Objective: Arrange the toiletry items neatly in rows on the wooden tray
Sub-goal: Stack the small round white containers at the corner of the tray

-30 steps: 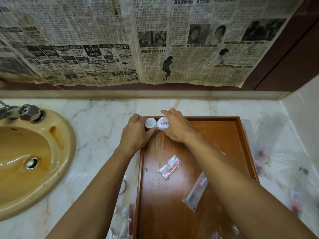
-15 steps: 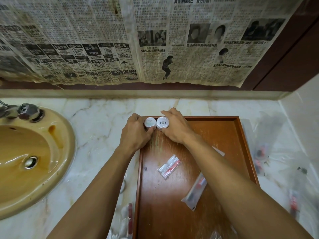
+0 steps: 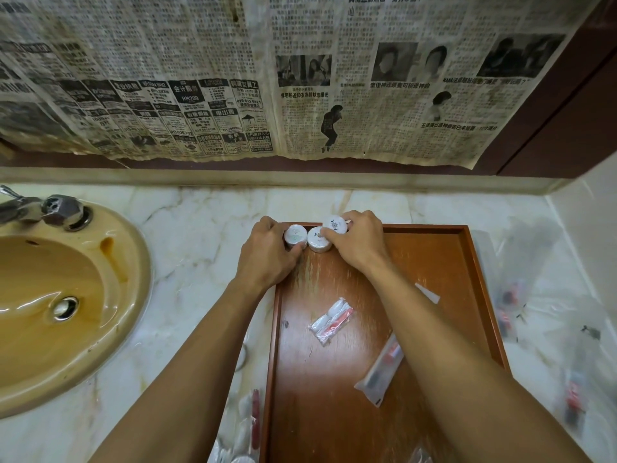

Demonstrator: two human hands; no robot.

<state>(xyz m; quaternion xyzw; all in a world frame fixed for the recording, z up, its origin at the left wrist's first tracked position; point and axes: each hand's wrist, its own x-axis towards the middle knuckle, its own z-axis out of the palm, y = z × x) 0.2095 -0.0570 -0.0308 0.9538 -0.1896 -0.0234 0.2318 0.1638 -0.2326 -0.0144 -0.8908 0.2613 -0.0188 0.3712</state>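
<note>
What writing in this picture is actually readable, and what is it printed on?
"RM299": an advert box on the newspaper covering the wall.
"60": a caption under a newspaper photo.
Remaining newspaper print: Chinese, too small to quote reliably.
Round white containers at the wooden tray corner: lid marks too small.
Sachets: no legible text.

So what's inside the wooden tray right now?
In the wooden tray: three round white jars at the far left corner, held by the left hand and right hand, plus a small packet and a long sachet. The arms cover other parts.
</note>
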